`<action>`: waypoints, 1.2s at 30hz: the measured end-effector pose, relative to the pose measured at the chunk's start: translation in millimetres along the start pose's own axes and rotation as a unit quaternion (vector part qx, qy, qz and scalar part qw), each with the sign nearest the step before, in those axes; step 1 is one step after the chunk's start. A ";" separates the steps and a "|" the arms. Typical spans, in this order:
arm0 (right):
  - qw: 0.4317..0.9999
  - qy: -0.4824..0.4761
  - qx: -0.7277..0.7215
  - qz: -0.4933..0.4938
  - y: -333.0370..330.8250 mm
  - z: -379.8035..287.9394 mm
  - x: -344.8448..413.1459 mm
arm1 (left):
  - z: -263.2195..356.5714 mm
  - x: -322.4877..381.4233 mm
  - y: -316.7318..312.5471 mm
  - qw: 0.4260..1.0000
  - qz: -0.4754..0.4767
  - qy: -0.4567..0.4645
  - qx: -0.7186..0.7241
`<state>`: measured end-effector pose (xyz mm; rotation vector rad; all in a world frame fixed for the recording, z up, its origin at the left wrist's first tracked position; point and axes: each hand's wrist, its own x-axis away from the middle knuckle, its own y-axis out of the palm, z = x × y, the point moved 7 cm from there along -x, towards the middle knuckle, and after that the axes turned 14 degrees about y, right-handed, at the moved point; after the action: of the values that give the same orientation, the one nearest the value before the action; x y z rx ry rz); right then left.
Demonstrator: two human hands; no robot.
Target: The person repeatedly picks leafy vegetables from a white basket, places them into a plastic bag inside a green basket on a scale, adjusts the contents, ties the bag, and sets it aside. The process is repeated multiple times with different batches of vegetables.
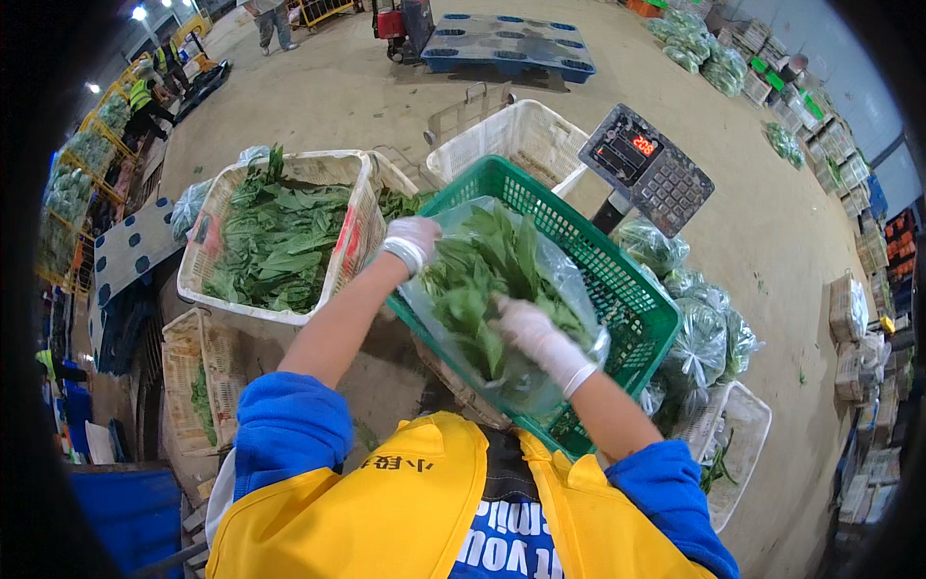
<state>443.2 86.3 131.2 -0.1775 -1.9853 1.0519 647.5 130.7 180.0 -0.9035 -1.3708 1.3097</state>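
A clear plastic bag (pixel 575 282) filled with leafy greens (pixel 470 268) lies in a green perforated plastic basket (pixel 636 318). My left hand (pixel 414 237), in a whitish glove, has its fingers curled on the bag's left rim. Over the leaves in the bag is my right hand (pixel 532 333), gloved too and blurred by motion. Its fingertips touch the greens, but whether they grip any is unclear. Behind the basket stands a weighing scale's display and keypad (pixel 647 170), its red digits lit. The scale's platform is hidden.
To the left, a white crate (pixel 192 271) holds loose leafy greens. Another white crate (pixel 470 152) stands behind the basket. Filled, tied bags (pixel 694 340) sit at right above a white crate (pixel 752 434). A crate (pixel 181 391) is lower left. A blue pallet (pixel 506 47) and people are farther off.
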 end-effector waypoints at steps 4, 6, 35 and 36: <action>1.000 0.007 -0.016 -0.007 42.5 -9.5 -2.1 | -46.6 -8.5 -39.6 0.929 0.178 -0.069 0.317; 1.000 0.001 -0.017 -0.005 38.7 -10.3 -1.2 | -63.5 -17.9 -64.0 0.796 0.284 -0.085 0.529; 0.968 0.058 -0.207 0.128 -53.0 143.6 4.6 | 144.1 33.9 65.4 0.904 0.102 0.081 0.407; 0.961 0.039 -0.214 0.169 -53.4 136.4 -4.1 | 152.6 38.4 48.2 0.922 0.147 0.107 0.342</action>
<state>357.7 -32.7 130.1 -0.8035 -2.1323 0.7856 485.6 137.4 150.9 -0.7401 -0.5380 1.7058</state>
